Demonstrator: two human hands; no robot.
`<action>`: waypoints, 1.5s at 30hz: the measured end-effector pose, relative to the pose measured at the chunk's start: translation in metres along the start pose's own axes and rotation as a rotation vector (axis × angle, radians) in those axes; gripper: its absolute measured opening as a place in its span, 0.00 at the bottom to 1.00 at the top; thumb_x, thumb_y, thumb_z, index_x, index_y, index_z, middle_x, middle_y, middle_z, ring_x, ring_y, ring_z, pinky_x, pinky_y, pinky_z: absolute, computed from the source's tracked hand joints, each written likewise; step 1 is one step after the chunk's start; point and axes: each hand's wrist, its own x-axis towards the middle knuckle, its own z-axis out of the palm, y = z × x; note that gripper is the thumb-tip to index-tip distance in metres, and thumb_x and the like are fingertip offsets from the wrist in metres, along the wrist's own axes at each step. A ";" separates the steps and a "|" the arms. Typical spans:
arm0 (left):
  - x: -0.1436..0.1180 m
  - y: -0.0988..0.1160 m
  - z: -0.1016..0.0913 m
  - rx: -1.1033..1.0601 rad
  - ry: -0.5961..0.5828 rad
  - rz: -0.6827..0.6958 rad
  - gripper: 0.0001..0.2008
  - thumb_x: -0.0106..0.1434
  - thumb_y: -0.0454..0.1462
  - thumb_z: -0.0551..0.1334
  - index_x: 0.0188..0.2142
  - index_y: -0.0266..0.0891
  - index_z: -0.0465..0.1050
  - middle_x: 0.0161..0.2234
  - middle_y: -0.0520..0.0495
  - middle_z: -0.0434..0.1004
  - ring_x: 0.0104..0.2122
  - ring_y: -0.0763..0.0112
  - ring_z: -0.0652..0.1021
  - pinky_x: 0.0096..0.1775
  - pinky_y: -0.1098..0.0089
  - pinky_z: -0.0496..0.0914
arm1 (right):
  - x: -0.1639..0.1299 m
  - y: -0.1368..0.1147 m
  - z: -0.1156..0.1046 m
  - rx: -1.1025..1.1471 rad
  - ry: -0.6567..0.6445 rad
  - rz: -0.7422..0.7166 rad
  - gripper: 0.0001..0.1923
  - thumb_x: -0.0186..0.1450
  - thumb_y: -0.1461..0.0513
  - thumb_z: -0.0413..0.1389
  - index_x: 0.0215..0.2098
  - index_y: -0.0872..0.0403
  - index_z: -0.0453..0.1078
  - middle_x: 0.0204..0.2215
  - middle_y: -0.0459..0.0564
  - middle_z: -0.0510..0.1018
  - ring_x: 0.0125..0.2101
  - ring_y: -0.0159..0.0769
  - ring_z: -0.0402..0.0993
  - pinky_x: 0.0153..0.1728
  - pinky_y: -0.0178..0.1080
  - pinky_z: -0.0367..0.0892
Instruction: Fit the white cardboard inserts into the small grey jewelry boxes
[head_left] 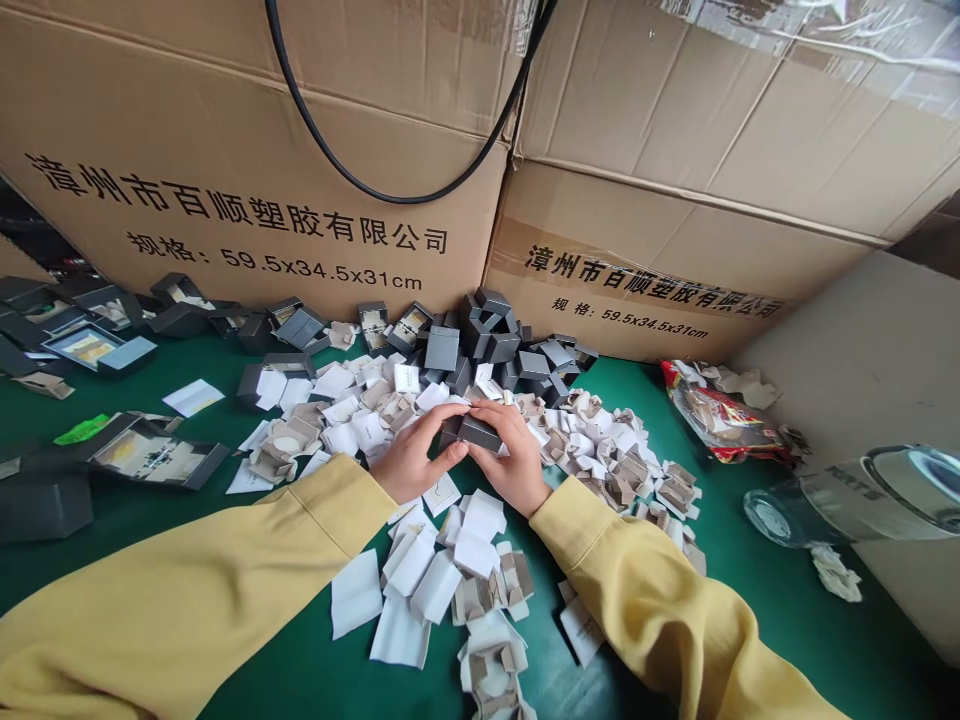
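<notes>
Near the middle of the table, my left hand (421, 455) and my right hand (514, 457) are closed round a small dark grey box (478, 432), one on each side. The thumbs meet at its near side, and the fingers hide part of it. Behind and around the hands lie many white folded papers (367, 432) and small grey cardboard inserts (289, 437). A heap of dark boxes (442, 348) stands just beyond. More folded papers (437, 585) and an insert (493, 672) lie in front, between my yellow sleeves.
Large cardboard cartons (247, 130) wall off the back, with a black cable (420, 200) hanging before them. Open dark boxes (161, 455) lie at left near a green scrap (82, 430). On the right are a red snack packet (724, 415) and a clear cup (847, 500) on the green table (810, 650).
</notes>
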 end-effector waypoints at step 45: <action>0.009 -0.001 -0.010 0.032 -0.029 0.668 0.29 0.55 0.22 0.61 0.53 0.48 0.64 0.57 0.41 0.63 0.58 0.55 0.64 0.53 0.51 0.66 | 0.004 -0.008 0.002 1.256 -0.252 0.999 0.12 0.51 0.60 0.65 0.34 0.53 0.72 0.28 0.45 0.74 0.28 0.32 0.70 0.27 0.34 0.69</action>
